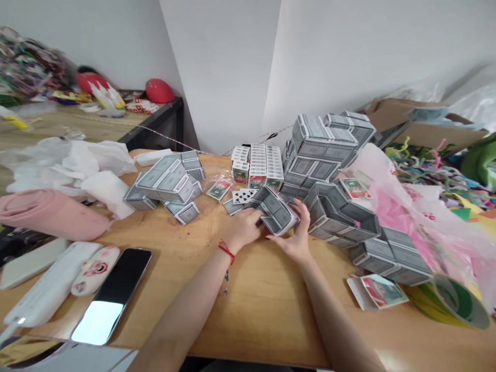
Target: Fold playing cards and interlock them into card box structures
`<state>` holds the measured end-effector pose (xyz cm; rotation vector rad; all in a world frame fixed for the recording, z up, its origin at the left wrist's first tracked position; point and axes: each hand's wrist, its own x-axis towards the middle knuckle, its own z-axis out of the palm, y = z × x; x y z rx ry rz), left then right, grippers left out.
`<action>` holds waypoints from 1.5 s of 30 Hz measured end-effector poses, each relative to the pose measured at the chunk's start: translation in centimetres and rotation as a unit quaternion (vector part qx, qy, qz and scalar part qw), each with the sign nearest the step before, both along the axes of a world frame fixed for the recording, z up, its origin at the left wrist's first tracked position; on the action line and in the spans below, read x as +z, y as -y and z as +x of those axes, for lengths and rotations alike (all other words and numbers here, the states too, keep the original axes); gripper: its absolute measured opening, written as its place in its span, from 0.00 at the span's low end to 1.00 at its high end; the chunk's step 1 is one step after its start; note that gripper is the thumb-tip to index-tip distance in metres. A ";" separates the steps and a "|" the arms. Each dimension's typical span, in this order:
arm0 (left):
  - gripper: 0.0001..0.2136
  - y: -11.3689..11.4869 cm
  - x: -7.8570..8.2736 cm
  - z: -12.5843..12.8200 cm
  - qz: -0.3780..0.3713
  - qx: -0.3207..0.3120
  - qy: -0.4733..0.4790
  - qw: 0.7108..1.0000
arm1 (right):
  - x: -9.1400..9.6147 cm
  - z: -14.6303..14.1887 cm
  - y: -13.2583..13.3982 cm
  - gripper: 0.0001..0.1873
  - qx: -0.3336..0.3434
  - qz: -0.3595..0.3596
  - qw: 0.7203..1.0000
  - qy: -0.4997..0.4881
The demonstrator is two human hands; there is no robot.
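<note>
Between my two hands is a small open box form made of folded playing cards [279, 211], with grey patterned backs showing. My left hand [244, 227] grips its near left side, fingers partly hidden behind the cards. My right hand [296, 235] holds the right end, thumb below and fingers over the far edge. Just beyond the left hand lie loose playing cards [243, 196], face up, beside a card pack [219, 189]. To the right of my right hand stands an open folded-card structure [341, 217]. Behind it rises a taller stack of card blocks [323, 139].
Several card packs [258, 165] stand in rows at the back. Another card-block structure [168, 181] sits at left. A phone [112, 294], a pink roll [54, 214] and white plastic bags [73, 160] lie left. An opened card box [382, 292] and yellow tape roll [449, 302] are at right.
</note>
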<state>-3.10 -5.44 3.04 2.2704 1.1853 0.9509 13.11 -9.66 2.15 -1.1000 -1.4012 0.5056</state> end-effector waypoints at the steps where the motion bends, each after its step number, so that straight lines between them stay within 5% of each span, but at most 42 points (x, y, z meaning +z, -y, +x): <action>1: 0.06 0.2 0.1 0.0 0.030 -0.008 -0.023 0.999 | 0.1 0.0 0.2 0.50 -0.016 0.010 0.999 0.044; 4: 0.11 0.7 0.2 -0.1 0.108 -0.020 -0.004 0.994 | 0.0 0.2 0.4 0.36 -0.055 -0.004 0.993 0.104; 9: 0.14 0.4 -0.4 -1.1 0.190 0.081 0.188 0.960 | -0.8 1.0 0.1 0.38 -0.052 -0.084 0.992 0.076; 13: 0.16 -0.9 -1.4 -1.5 0.048 0.130 0.342 0.929 | -1.0 1.0 -0.1 0.35 -0.029 -0.091 0.995 -0.013; 17: 0.18 -1.8 -1.9 -1.0 -0.114 0.051 0.382 0.916 | -1.4 0.8 -0.8 0.23 -0.074 -0.145 0.976 -0.142; 20: 0.19 -1.9 -1.8 -0.7 -0.191 0.018 0.383 0.904 | -1.4 1.1 -0.9 0.21 -0.048 -0.171 0.962 -0.208; 28: 0.18 -1.6 -1.0 -1.0 -0.236 -0.002 0.359 0.903 | -0.5 0.8 -0.4 0.31 0.168 -0.206 0.936 -0.230; 35: 0.16 -1.3 -0.6 0.1 -0.254 0.051 0.376 0.890 | -1.1 0.5 -1.3 0.28 0.178 -0.263 0.927 -0.201; 39: 0.14 -1.5 -0.5 0.0 -0.281 0.008 0.371 0.885 | -1.1 0.3 -1.4 0.25 0.172 -0.256 0.932 -0.190; 45: 0.18 -1.8 -1.5 -0.5 -0.332 -0.016 0.505 0.796 | -1.5 0.3 -1.6 0.26 0.115 -0.269 0.933 -0.210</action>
